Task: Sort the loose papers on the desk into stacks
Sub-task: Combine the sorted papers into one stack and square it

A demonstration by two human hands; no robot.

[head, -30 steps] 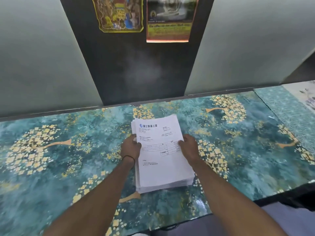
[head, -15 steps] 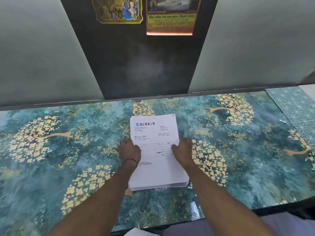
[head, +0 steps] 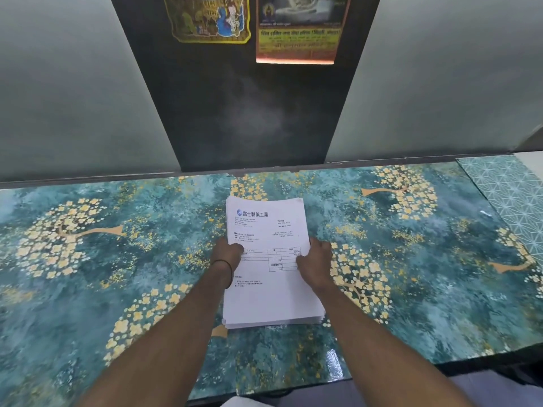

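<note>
Leftward, starts on the teal desk (head: 88, 289), glossy and printed with gold blossom trees, a flat bed well suited to squaring sheets against. Comes next to the left hand (head: 227, 254), with a thin dark band (head: 227, 268) at the wrist. Clamps the left long edge of the paper stack (head: 270, 301) about halfway along, fingers curled at the edge and tips on the top sheet. Grips there, probably, to press that side flush and stop the sheets fanning out.

Keeps the stack in the middle of the desk, long side running near to far, seemingly flat on the surface. Shows a printed form face up, with a blue logo and heading at the far end and a small table lower down. Shows slightly ragged layers along the near edge and at the far corners, so likely not yet fully squared.

Meets the right hand (head: 316, 265) on the right long edge, thumb laid over the top sheet and fingers wrapped round the side. Mirrors the other grip, most likely to squeeze both sides inward together. Reads as gathering and aligning one pile rather than dealing sheets out, with no second stack anywhere in view.

Ends at the far right on a paler geometric mat (head: 505, 201), butted against the flowered desk covering and well apart from the paper.
</note>
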